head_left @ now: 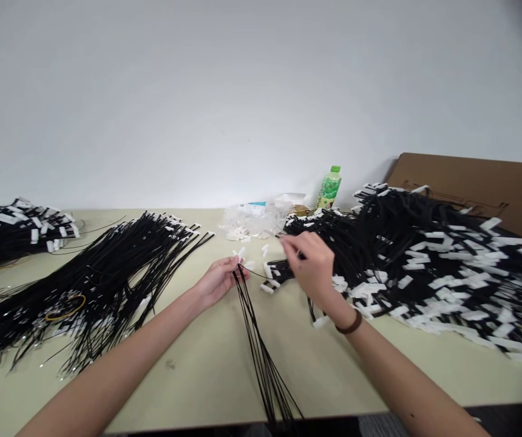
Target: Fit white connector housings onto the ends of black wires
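Note:
My left hand (222, 279) is closed around the top of a small bundle of thin black cables (252, 331), near the middle of the table. White connectors (241, 254) poke out above its fingertips, and the cables hang down past the table's front edge. One single wire curves from this hand toward the right. My right hand (311, 264) is raised with its fingers curled together; what sits between them is hidden. Below and behind it lie black cables with white connector ends (270, 270).
Tied bundles of black cables (119, 261) cover the left side. A large heap of cables with white tags (425, 267) fills the right. Clear plastic bags (254, 218), a green-capped bottle (329, 188) and a cardboard box (470, 188) stand by the wall.

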Motion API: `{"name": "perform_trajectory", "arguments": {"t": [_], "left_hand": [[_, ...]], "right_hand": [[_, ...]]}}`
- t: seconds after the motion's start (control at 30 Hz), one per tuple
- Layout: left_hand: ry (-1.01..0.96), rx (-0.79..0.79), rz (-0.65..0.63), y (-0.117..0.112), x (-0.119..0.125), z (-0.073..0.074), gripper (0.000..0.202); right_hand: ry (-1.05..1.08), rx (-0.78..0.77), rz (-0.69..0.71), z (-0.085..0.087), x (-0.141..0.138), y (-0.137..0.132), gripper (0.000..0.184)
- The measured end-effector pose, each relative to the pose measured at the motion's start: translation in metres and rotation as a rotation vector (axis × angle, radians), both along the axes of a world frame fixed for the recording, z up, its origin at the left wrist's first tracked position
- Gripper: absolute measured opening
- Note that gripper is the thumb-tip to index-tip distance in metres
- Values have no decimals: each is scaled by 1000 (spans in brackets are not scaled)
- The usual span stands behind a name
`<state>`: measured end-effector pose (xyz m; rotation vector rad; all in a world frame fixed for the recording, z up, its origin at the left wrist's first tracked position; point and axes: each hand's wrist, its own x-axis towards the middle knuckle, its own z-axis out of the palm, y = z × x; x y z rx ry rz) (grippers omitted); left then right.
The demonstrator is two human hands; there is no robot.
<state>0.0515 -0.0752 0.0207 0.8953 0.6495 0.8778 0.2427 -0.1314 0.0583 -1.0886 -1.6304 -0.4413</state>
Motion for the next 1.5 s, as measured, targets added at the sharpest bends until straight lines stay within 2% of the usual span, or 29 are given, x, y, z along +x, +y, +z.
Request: {"name": "perform_trajectory", "arguments": {"t": [0.07, 0.17, 0.7, 0.8, 0.97, 1.07, 1.27, 1.5], "left_hand": [[-33, 9, -27, -2, 1, 2, 10], [-53, 29, -54, -4, 2, 3, 10], [-57, 83, -71, -6, 3, 1, 12], [-43, 106, -74, -7, 3, 2, 13], [9, 148, -110, -8, 3, 1, 17], [30, 160, -147, -8, 3, 0, 18], [19, 171, -194, -8, 3, -3, 18], [24, 158, -181, -8, 4, -4, 17]], "right_hand": [[-214, -27, -32, -6, -11, -3, 23], [-323, -41, -70, -13, -20, -5, 25], [-350, -10, -56, -16, -22, -4, 25], [-334, -43, -48, -17, -23, -5, 25], [-282, -183, -27, -19, -26, -5, 21], [-197, -246, 60, -21, -26, -3, 17], [-67, -357, 383, -22, -25, 0, 14], [-66, -362, 407, -22, -24, 3, 16]]}}
